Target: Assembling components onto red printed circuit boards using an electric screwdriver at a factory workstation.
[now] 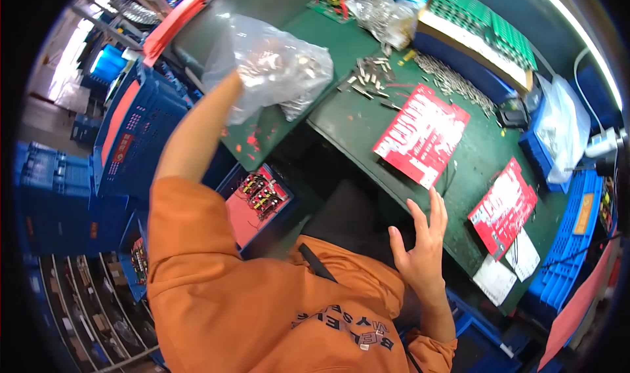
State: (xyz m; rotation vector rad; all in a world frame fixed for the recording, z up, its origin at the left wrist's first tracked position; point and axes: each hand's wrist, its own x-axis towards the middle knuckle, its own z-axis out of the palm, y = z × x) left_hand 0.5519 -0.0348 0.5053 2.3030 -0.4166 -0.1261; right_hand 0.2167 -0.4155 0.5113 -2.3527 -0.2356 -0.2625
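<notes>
My left hand (259,61) reaches into a clear plastic bag (226,51) on the far left of the bench. Small shiny metal parts show through the plastic; my fingers are blurred and covered by it, so their grip cannot be made out. My right hand (423,258) hovers by the bench's front edge, fingers spread and nothing in them. Just beyond its fingertips lies a red circuit board panel (426,137) with white and silvery areas. A second red panel (504,209) rests farther right. Loose metal cylinders (367,78) are scattered behind the first panel.
Green boards (482,25) stand in a long box along the back. Another bag of metal parts (384,19) sits at the rear. Blue crates (144,130) are stacked on the left. Below the bench, a tray (259,206) holds assembled boards. Paper sheets (495,281) lie at the right.
</notes>
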